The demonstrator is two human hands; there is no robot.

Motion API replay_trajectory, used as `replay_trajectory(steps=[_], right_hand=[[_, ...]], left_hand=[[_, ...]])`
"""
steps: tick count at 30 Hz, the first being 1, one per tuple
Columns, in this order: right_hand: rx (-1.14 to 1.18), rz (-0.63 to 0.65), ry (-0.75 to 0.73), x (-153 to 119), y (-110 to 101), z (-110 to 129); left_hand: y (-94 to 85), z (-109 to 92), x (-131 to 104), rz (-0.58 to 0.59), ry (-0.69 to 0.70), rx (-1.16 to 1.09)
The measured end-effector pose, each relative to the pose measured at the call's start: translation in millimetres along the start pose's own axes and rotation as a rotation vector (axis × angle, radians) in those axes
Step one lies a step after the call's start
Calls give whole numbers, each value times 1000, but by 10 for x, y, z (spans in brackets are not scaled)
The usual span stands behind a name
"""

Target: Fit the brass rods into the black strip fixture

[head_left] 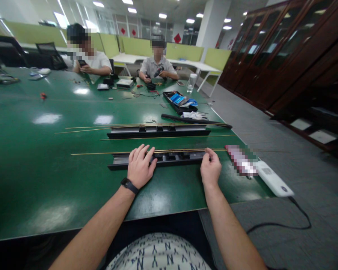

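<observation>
In front of me a long black channel-shaped rail (180, 162) lies on the green table, with thin brass-coloured rods (91, 153) running along its far side. My left hand (141, 165), a dark watch on its wrist, rests over the rail's left part with fingers spread. At the rail's right end my right hand (211, 168) is closed, thumb and fingertips pinched on a thin rod. Beyond it lies a second black rail (157, 133), with more long rods (86, 127) across its top. A single rod (124, 139) lies between the rails.
A blurred phone-like item (241, 160) and a white power strip (274, 179) lie at the right edge. Farther back are a black tray (174, 106), white gloves (194, 116) and a black bar (183, 119). Two people sit across the table.
</observation>
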State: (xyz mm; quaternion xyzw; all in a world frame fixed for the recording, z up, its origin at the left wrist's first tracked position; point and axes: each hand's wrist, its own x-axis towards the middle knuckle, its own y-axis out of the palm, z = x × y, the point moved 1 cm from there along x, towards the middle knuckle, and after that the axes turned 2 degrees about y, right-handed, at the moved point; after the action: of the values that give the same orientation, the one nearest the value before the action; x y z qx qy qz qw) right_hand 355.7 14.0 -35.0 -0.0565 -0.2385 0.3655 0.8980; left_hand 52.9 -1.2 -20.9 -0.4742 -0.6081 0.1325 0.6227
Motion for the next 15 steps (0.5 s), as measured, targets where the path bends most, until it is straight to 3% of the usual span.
replay_trajectory(steps=[15], right_hand=[[40, 49, -1, -42, 17, 66]], left_hand=[[-19, -23, 18, 12, 7, 37]])
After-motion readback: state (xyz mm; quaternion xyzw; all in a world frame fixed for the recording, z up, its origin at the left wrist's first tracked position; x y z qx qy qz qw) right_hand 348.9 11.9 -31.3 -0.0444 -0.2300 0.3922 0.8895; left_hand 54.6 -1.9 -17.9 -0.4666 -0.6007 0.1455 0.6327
